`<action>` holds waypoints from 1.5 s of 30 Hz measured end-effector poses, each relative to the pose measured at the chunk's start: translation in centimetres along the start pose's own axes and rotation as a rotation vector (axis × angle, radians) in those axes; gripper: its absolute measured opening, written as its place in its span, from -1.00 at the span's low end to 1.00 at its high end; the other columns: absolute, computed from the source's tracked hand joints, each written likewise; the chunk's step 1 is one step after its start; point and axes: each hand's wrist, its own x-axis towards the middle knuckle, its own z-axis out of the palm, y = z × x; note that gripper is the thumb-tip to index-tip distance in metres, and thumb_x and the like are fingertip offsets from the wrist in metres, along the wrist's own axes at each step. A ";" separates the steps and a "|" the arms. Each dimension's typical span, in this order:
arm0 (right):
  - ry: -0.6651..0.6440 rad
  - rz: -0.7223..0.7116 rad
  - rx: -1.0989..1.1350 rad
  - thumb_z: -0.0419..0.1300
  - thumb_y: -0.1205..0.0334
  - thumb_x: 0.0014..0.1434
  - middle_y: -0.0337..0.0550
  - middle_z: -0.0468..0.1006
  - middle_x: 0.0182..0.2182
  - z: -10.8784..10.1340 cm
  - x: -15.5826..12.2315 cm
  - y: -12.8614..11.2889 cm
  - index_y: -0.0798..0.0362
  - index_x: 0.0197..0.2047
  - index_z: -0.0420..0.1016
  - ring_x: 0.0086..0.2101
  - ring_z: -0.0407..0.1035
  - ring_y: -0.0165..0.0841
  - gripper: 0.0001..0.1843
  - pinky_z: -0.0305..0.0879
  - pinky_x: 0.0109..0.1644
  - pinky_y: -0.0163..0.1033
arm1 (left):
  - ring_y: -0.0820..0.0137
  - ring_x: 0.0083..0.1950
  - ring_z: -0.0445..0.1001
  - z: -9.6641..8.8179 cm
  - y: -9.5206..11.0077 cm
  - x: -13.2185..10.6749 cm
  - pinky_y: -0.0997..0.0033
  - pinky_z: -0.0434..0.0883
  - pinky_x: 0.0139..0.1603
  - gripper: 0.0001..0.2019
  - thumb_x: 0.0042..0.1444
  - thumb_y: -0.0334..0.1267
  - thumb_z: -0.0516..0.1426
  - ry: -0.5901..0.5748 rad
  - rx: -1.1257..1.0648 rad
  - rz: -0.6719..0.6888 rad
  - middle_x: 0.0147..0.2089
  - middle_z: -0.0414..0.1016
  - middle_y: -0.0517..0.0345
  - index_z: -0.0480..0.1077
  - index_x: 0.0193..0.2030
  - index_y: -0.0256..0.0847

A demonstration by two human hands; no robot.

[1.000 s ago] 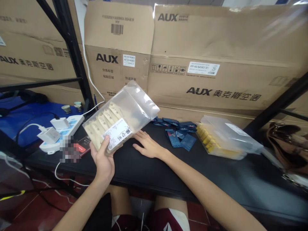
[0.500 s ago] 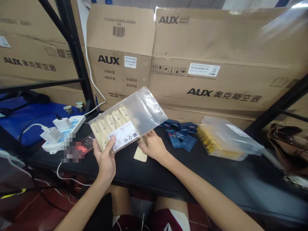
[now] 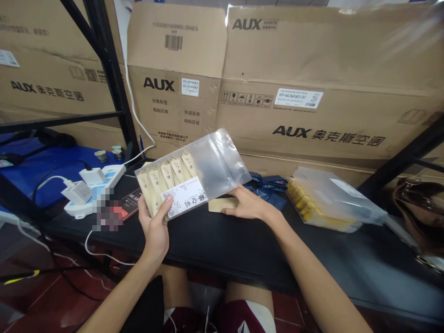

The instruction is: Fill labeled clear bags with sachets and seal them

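My left hand (image 3: 155, 231) is closed on a frosted zip bag (image 3: 217, 162), with the thumb pressed over a white label (image 3: 187, 198) on its front. Several cream sachets (image 3: 166, 175) stand in a row inside the bag's left half. The bag is held tilted above the table, its flap end up to the right. Just below that end, my right hand (image 3: 248, 203) pinches a cream sachet (image 3: 218, 204) lying sideways, low over the black tabletop. Part of this sachet is hidden by the fingers.
Blue sachets (image 3: 272, 199) lie in a pile behind my right hand. A clear bag of yellow sachets (image 3: 322, 219) rests to their right, near a brown shiny bag (image 3: 421, 208). At left are a white power strip (image 3: 81, 208) and a phone (image 3: 133, 199). Large AUX cartons (image 3: 294, 60) stand behind.
My right hand has moved right, turning the cream sachet from pointing downward to lying sideways. The zip bag in my left hand has shifted slightly right in the view.
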 end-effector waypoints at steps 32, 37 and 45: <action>0.694 -0.115 0.592 0.55 0.17 -0.01 -0.08 0.64 0.14 -4.2 -1.5 0.1 -0.12 0.15 0.64 0.20 0.44 -0.01 -0.39 0.46 0.27 0.18 | 0.05 0.32 0.57 -0.4 -0.3 -0.2 0.15 0.51 0.30 -0.24 -0.06 -0.16 0.57 -0.086 0.123 0.001 0.24 0.62 -0.02 0.46 0.29 -0.07; 0.751 0.003 0.270 0.43 0.24 0.00 -0.06 0.67 0.00 -4.3 -1.6 1.1 -0.10 0.18 0.64 0.08 0.46 0.02 -0.39 0.50 0.16 0.22 | 0.08 0.30 0.58 -0.5 -0.3 -0.2 0.18 0.53 0.27 -0.30 -0.01 -0.17 0.54 -0.101 0.128 0.022 0.24 0.62 0.00 0.47 0.27 -0.04; 0.915 -0.030 0.937 0.49 0.00 0.04 -0.05 0.69 0.03 -3.8 -0.9 -0.4 -0.14 0.21 0.50 0.13 0.55 0.02 -0.33 0.57 0.22 0.24 | 0.09 0.29 0.58 -0.4 -0.2 -0.3 0.20 0.53 0.26 -0.29 -0.04 -0.16 0.55 -0.110 0.111 -0.007 0.21 0.64 0.02 0.49 0.26 -0.05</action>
